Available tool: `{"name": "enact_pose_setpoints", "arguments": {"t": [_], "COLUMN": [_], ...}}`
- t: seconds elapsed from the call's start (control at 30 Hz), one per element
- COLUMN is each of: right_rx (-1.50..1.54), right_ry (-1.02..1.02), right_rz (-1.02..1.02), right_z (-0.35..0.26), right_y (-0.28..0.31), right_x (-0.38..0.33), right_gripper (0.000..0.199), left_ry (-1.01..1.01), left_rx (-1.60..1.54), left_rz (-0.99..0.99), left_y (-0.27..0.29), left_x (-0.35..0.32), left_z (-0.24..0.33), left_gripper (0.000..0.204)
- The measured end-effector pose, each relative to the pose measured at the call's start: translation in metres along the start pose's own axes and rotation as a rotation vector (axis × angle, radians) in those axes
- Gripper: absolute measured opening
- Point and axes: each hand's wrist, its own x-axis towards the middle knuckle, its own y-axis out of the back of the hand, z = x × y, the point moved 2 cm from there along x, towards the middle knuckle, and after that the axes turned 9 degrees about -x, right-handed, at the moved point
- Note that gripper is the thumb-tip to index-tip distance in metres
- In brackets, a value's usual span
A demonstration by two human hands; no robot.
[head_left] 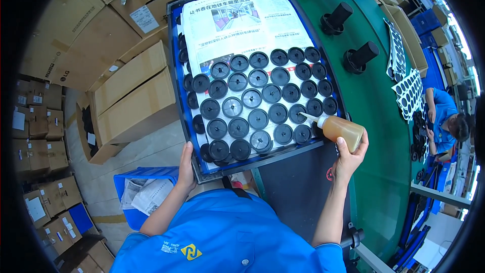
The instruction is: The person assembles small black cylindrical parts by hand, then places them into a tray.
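Observation:
My right hand (349,157) is closed around a squeeze bottle (344,130) of amber liquid, tilted so its thin white nozzle points left. The nozzle tip is over one of the black round discs (297,114); whether it touches is too small to tell. Rows of these discs, several with a ribbed, spoked face, lie on newspaper (222,35) in a dark-rimmed tray (252,164). More discs show beneath the paper along the left side. My left hand (186,171) lies against the outside of the tray's near left corner, fingers stretched upward along it.
Right of the tray runs a green worktable (379,121) with black cylindrical parts (361,56) standing on it. Sheets of black round stickers (410,93) lie at its far edge, where a co-worker (444,121) sits. Cardboard boxes (134,96) and a blue bin (132,217) with newspaper are at left.

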Motion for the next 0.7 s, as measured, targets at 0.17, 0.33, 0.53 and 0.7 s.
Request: {"name": "enact_pose_setpoints", "arguments": {"t": [0.17, 0.33, 0.53, 0.7], "right_rx": [-0.03, 0.024, 0.388, 0.462], "right_ry": [0.0, -0.058, -0.241, -0.215], "right_rz": [-0.002, -0.017, -0.051, 0.027], "right_z": [0.002, 0.0, -0.004, -0.02], "right_y": [0.004, 0.002, -0.016, -0.032], "right_x": [-0.003, -0.005, 0.003, 0.025], "right_gripper": [0.069, 0.071, 0.067, 0.067], "left_ry": [0.009, 0.021, 0.01, -0.002], "left_rx": [0.01, 0.013, 0.009, 0.039], "left_rz": [0.003, 0.0, -0.019, 0.023], "left_y": [0.004, 0.002, 0.008, 0.014], "left_x": [0.001, 0.0, 0.003, 0.004], "left_z": [-0.001, 0.0, -0.004, -0.007], "left_gripper": [0.047, 0.048, 0.048, 0.047]}}
